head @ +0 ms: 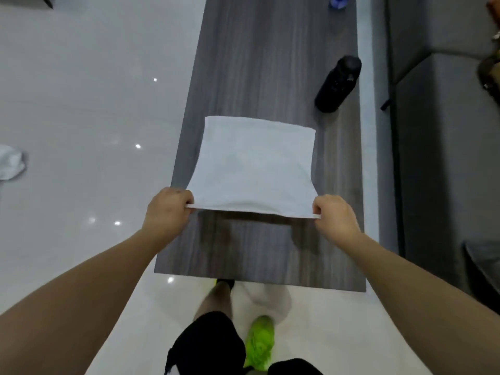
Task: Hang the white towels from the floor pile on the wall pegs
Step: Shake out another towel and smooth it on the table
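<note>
One white towel (255, 169) lay flat and smooth on the grey wood-grain table (270, 253), its near edge lifted off the surface. The left hand (169, 209) pinched the near left corner, fingers curled; the right hand (335, 216) pinched the near right corner likewise. A black bottle (338, 83) lay beyond the towel, apart from it.
</note>
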The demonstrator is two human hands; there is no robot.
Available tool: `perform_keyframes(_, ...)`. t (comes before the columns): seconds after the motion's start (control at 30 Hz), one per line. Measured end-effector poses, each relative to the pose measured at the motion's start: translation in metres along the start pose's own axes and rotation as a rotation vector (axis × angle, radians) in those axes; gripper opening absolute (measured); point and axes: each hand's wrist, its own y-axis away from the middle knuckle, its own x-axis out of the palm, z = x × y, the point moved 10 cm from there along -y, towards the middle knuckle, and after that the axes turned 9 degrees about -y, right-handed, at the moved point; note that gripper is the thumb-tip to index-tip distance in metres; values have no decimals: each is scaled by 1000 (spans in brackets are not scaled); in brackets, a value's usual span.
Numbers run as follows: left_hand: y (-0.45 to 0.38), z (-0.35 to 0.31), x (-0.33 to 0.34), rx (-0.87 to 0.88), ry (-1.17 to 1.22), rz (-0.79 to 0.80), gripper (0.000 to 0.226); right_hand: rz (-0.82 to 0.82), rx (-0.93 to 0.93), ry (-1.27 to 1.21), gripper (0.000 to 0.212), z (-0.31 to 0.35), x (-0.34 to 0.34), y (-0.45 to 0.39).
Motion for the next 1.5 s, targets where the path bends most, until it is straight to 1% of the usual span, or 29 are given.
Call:
perform_keyframes(0.13,60,-4,103,10,-78,259,11,265,57,86,16,-34,110,45)
perform_keyframes(0.2,80,-6,139,43,-105,358,12,358,54,121,17,-41,146,62)
perform_keyframes(0.23,87,-6,151,54,-104,394,12,378,55,119,17,-43,157,67)
perform_keyframes(0.33,95,-5,174,98,-152,458,13,398,46,124,16,-45,168,70)
perform_keyframes(0.37,96,-5,178,115,-173,479,13,427,40,134,16,-45,170,70)
perform_keyframes(0.4,97,-5,180,121,-188,513,13,474,40,146,20,-45,171,71)
perform_keyframes(0.43,96,-6,182,121,-202,565,15,534,47,160,30,-45,172,71)
perform_keyframes(0.47,95,-7,183,124,-222,640,22,598,63,173,38,-43,171,70)
perform_keyframes(0.53,87,-12,181,155,-277,808,37,709,98,209,48,-38,165,64)
perform_keyframes(0.57,79,-16,176,169,-288,858,42,738,114,213,51,-33,160,57)
perform_keyframes(0.6,67,-21,169,164,-270,867,44,731,124,192,51,-26,153,47)
perform_keyframes(0.63,50,-26,160,144,-225,841,43,689,124,146,49,-15,144,33)
perform_keyframes(0.73,-9,-44,127,102,-89,662,39,479,99,-7,42,20,111,-19)
perform_keyframes(0.8,-47,-56,109,118,-29,571,38,356,77,-74,37,41,93,-56)
perform_keyframes(0.87,-79,-64,99,145,1,516,40,231,37,-104,35,59,76,-95)
perform_keyframes(0.93,-108,-68,93,159,11,467,44,103,-20,-81,39,77,60,-133)
perform_keyframes(1.0,-138,-68,85,157,19,372,44,21,-60,-41,46,88,51,-169)
perform_keyframes(1.03,-153,-68,81,155,17,310,43,18,-68,-18,48,91,52,-186)
perform_keyframes(1.1,-181,-66,75,142,10,200,41,76,-54,19,50,93,60,-214)
perform_keyframes(1.17,-205,-65,77,136,5,161,42,153,-30,53,49,96,73,-235)
perform_keyframes(1.27,-227,-65,92,129,-13,230,42,233,-13,120,36,103,87,-253)
perform_keyframes(1.33,-234,-64,98,120,-47,273,39,290,-23,141,30,106,94,-257)
perform_keyframes(1.43,-233,-62,100,133,-88,335,27,366,-29,72,22,105,95,-249)
perform_keyframes(1.5,-225,-61,96,132,-40,387,20,410,-1,-21,13,101,91,-237)
